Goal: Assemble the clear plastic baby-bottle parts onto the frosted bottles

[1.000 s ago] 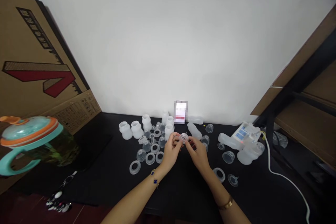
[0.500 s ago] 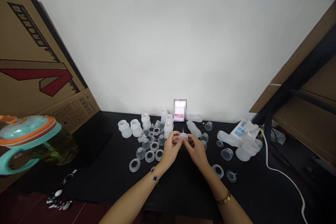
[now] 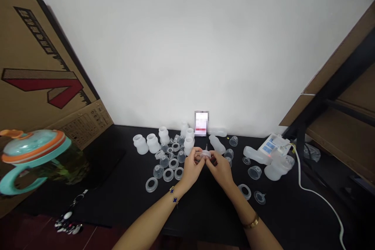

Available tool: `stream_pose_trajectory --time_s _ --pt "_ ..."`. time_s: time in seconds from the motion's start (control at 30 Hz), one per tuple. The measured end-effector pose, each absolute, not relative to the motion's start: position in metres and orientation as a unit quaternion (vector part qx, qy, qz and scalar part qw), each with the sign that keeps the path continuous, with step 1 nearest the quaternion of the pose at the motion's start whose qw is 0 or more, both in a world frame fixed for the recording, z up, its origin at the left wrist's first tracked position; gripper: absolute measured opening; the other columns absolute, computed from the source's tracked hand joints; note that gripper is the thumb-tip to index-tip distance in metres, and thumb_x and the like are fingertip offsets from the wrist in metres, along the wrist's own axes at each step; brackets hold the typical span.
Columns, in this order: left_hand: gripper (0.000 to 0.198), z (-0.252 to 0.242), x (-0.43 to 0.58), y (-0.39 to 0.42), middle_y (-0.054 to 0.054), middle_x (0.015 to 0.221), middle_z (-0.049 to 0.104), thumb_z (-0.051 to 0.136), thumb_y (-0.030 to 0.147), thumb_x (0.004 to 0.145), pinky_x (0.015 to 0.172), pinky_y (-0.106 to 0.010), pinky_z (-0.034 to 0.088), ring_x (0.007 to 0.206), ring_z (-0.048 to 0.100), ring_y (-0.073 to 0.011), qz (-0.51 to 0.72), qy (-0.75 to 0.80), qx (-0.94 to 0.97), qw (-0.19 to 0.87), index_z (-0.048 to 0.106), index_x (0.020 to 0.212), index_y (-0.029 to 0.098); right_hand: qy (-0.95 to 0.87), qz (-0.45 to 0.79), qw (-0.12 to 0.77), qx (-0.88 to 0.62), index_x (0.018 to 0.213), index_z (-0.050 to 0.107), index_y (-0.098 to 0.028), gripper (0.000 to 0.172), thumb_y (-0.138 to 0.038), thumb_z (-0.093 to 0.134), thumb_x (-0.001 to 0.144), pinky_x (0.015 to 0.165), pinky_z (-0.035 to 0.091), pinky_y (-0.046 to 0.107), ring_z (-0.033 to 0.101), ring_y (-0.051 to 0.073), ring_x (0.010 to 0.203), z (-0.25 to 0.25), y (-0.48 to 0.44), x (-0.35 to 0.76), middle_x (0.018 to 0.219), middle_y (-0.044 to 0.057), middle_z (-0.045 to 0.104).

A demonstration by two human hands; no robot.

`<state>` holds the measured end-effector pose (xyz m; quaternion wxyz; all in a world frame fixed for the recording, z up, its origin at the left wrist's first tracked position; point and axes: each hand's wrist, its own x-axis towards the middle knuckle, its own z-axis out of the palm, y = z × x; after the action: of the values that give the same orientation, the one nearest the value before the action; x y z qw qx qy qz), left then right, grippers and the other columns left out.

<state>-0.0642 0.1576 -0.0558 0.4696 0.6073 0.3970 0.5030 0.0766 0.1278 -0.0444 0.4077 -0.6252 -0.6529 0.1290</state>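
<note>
Both of my hands meet over the middle of the black table. Between the fingertips of my left hand [image 3: 193,166] and my right hand [image 3: 218,166] is a clear plastic bottle collar [image 3: 205,153], with a thin pointed stem rising from its top. Fingers of both hands are closed around its rim, and they partly hide it. To the left lie several loose collar rings [image 3: 168,174] and clear domed caps [image 3: 158,171]. Right of my right forearm are another ring [image 3: 244,191] and a flat disc with a stem [image 3: 259,197]. A frosted bottle [image 3: 217,144] lies just beyond my hands.
White bottles [image 3: 141,144] stand at the back left. A blurred phone screen [image 3: 202,123] leans on the wall. At right are a power strip [image 3: 271,144], its white cable [image 3: 316,197] and lying bottles [image 3: 256,155]. A teal-lidded jug [image 3: 43,160] stands at left.
The view has shifted slightly, so everything sits a little further right. My hands keep hold of the collar, with only a slight change in its tilt.
</note>
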Motion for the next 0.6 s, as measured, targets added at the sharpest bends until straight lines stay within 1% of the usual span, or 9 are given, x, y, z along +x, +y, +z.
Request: stream_pose_trajectory --time_s 0.23,0.47,0.6 --pt "0.02 -0.058 -0.067 0.162 -0.003 0.083 0.071 0.062 0.032 0.087 0.059 -0.023 0.044 0.07 0.064 -0.0159 0.488 0.405 0.645 0.427 0.058 0.103 0.02 -0.649 0.099 0.403 -0.638 0.1 0.069 -0.02 0.029 -0.043 0.052 0.092 0.062 0.044 0.029 0.065 0.02 0.072 -0.05 0.129 0.077 0.084 0.006 0.071" --pt "0.019 -0.051 -0.069 0.16 -0.001 0.078 0.069 0.063 0.031 0.086 0.056 -0.022 0.042 0.063 0.06 -0.0132 0.491 0.407 0.658 0.401 0.058 0.099 0.02 -0.656 0.089 0.405 -0.63 0.1 0.068 -0.02 0.03 -0.043 0.05 0.093 0.062 0.043 0.028 0.064 0.02 0.07 -0.048 0.128 0.075 0.083 0.005 0.071" --pt "0.017 -0.047 -0.069 0.159 0.001 0.075 0.068 0.063 0.031 0.084 0.056 -0.021 0.042 0.06 0.058 -0.0122 0.494 0.405 0.656 0.402 0.057 0.097 0.02 -0.658 0.093 0.407 -0.627 0.101 0.068 -0.021 0.029 -0.042 0.05 0.093 0.064 0.044 0.029 0.065 0.02 0.073 -0.047 0.128 0.075 0.084 0.005 0.071"
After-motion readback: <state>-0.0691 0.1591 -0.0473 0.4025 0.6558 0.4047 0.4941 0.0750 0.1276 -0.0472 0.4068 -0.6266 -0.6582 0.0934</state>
